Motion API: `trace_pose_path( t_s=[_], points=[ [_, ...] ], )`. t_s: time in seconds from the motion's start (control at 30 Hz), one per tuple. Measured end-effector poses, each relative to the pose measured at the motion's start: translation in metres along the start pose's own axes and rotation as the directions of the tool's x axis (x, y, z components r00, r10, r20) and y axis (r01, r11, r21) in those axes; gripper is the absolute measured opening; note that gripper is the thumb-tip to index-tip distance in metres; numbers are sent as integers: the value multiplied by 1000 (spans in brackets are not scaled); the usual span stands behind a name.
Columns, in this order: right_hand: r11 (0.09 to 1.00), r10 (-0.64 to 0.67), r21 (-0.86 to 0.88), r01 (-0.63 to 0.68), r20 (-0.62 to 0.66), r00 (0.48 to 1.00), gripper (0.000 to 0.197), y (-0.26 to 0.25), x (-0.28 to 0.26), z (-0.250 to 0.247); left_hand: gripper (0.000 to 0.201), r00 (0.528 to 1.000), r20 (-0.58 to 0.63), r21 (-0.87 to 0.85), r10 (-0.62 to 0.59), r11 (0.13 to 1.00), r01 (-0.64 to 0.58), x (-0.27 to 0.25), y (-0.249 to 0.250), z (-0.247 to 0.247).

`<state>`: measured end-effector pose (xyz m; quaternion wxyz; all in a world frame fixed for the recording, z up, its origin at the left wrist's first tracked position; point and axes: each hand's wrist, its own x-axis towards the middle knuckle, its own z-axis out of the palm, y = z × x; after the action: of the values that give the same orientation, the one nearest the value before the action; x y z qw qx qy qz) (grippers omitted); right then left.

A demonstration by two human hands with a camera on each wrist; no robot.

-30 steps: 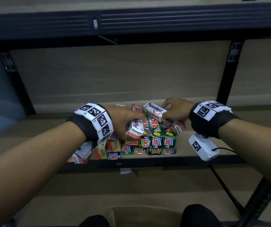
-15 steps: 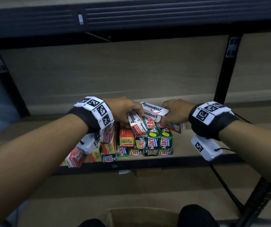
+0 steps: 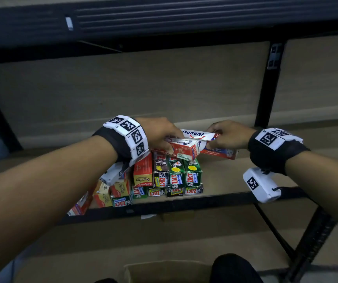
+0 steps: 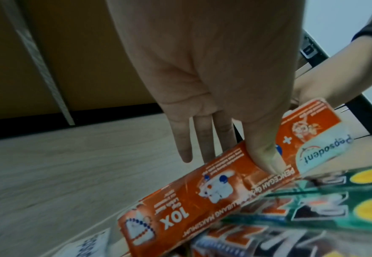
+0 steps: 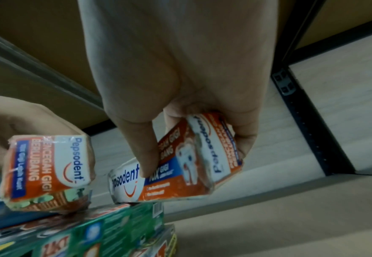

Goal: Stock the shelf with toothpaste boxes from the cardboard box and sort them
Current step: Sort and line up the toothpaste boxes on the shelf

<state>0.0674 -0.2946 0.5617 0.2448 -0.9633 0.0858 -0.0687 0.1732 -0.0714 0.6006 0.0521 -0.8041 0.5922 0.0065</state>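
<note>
My left hand [image 3: 170, 144] grips one red Pepsodent box [image 3: 184, 149] above the stacked boxes; in the left wrist view the thumb [image 4: 268, 161] presses its red face [image 4: 202, 194] with the fingers behind it. To its right, my right hand [image 3: 215, 139] pinches two Pepsodent boxes held together [image 3: 196, 134], thumb [image 5: 145, 156] on one side and fingers on the other. The two hands' boxes nearly touch. Below them stand green ZACT boxes [image 3: 184, 174] and a red Colgate box [image 3: 142, 170] on the shelf board [image 3: 235, 176].
More Colgate and ZACT boxes [image 3: 111, 193] lie under my left wrist at the shelf's front edge. Bare shelf board stretches right of the stack to a black upright [image 3: 266, 88]. The cardboard box [image 3: 164, 270] sits on the floor below, beside my knee.
My left hand has turned its Pepsodent box from end-on to lying sideways and brought it up against the right hand's boxes. The right hand has kept its hold and risen slightly.
</note>
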Motion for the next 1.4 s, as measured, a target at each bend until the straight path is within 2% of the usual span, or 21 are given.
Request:
trace_pose_path(
  t_s=[0.1,0.27,0.57,0.73,0.83,1.03,1.23,1.4],
  points=[
    [999,7,31,-7,-5,1000,35,16,-4,-5,36,999,32,20,3,1000,-4,20,13,-4],
    [997,35,65,-33,-37,999,36,46,-8,-16,33,992,124,110,-21,994,7,62,29,-7],
    [988,146,-53,-143,42,988,39,103,-9,-33,38,995,100,134,10,991,-24,136,76,-21],
    [984,174,-36,-172,54,983,34,129,-14,-38,40,1000,22,89,14,996,-15,167,104,-27],
    [982,189,7,-191,87,978,23,146,-17,-42,41,999,38,54,19,998,-21,179,115,-20],
    [971,232,14,-237,158,960,36,177,-15,-44,43,992,123,14,38,999,-40,190,128,10],
    [974,209,62,-217,112,971,29,191,-8,-36,43,993,113,19,22,1000,-24,205,139,40],
    [963,232,110,-245,117,966,35,195,-5,-34,44,991,129,-38,-18,999,23,206,140,48]
  ],
)
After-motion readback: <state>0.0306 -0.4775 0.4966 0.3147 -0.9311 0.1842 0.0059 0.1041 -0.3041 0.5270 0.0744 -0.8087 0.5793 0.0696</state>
